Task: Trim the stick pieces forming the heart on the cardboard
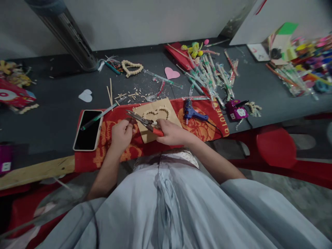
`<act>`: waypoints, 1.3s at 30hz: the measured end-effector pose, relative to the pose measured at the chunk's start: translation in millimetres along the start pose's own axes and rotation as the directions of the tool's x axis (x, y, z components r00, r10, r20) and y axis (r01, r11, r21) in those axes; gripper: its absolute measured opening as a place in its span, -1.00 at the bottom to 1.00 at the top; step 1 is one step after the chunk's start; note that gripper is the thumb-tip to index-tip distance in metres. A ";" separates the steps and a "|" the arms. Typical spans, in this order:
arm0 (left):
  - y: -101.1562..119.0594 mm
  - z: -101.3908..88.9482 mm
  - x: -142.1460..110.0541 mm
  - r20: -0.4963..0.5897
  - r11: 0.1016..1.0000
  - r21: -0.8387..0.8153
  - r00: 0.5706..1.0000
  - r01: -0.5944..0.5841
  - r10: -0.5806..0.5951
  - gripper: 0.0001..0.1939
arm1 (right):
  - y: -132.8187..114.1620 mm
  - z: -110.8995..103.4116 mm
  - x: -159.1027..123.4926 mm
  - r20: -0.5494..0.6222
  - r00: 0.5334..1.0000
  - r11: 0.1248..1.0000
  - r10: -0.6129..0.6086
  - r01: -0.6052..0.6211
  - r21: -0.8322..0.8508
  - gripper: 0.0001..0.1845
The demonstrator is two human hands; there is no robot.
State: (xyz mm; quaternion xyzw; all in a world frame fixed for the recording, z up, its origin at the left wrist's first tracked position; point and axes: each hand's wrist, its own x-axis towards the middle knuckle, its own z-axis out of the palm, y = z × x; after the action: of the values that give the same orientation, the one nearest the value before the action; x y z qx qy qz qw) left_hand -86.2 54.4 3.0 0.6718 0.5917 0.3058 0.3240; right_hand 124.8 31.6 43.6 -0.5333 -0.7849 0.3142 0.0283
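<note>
My right hand (171, 133) is closed around the red-handled pliers (142, 119), whose metal jaws point left. They reach over a brown cardboard square (147, 136) that carries a heart outline (164, 112) of small pale pieces. Just left of the jaws, my left hand (122, 133) is pinched closed; what its fingers hold, if anything, is too small to make out. Under the cardboard lies a red and orange patterned towel (106, 145). To the right on the towel rests a blue glue gun (193, 114).
A phone (86, 133) lies at left with a wrapped stick (100, 116) across it. Behind are bits of cut stick (133, 94), another pale heart (131, 68), a pink paper heart (172, 73) and wrapped sticks (210, 74). A purple box (236, 110) stands right; a red stool (276, 147) is beyond the edge.
</note>
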 end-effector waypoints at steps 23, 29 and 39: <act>-7.5 3.1 5.6 -0.052 0.987 -0.160 0.998 -0.034 0.025 -0.63 | -2.6 -2.1 5.5 0.031 0.992 0.992 0.121 -0.122 0.033 -0.72; 0.6 -2.6 9.3 -0.005 0.952 -0.299 0.998 -0.061 0.062 -0.69 | 6.1 2.5 19.3 -0.033 0.974 0.914 0.224 -0.198 0.355 -0.82; -7.9 -2.8 18.3 -0.019 0.933 -0.346 0.993 0.104 -0.118 -0.73 | 3.6 2.3 28.6 0.007 0.966 0.962 0.257 -0.257 0.098 -0.76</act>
State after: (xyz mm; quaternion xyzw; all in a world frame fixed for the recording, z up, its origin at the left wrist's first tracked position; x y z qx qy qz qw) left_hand -91.1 73.5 -1.1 0.5643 0.5724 0.3990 0.4413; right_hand 114.6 55.8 31.6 -0.6294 -0.6926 0.3520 0.0158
